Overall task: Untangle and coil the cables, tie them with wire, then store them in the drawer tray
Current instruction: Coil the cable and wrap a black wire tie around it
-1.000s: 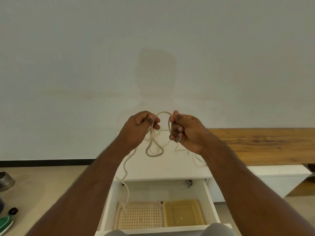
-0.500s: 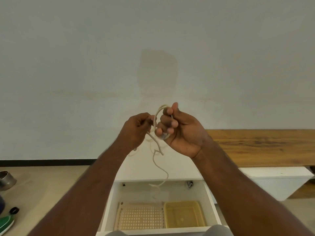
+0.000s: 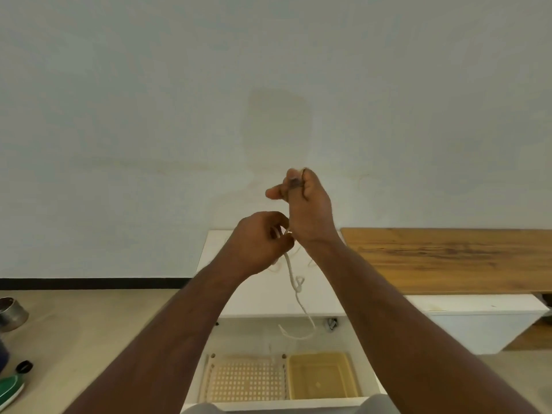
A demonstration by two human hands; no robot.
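Observation:
A thin cream cable (image 3: 294, 289) hangs from between my two hands, with a small loop partway down and its free end curling over the open drawer. My left hand (image 3: 260, 245) is closed around the cable's upper part. Just above and to its right, my right hand (image 3: 307, 204) is raised with fingers curled, pinching a dark end piece near the thumb. Below, the white drawer (image 3: 298, 404) holds a perforated beige tray (image 3: 245, 380) and a yellowish tray (image 3: 349, 380) side by side. More thin cable or wire (image 3: 276, 268) lies on the white cabinet top.
A wooden bench top (image 3: 448, 258) runs to the right of the white cabinet (image 3: 263, 303). On the floor at the left stand a metal bowl (image 3: 12, 310), a small black cap (image 3: 24, 366) and a green object (image 3: 10, 389). A plain wall fills the background.
My right hand has risen above the left and turned its back to me. The cable's earlier wide loop is gone; it now hangs as a single strand with a small loop.

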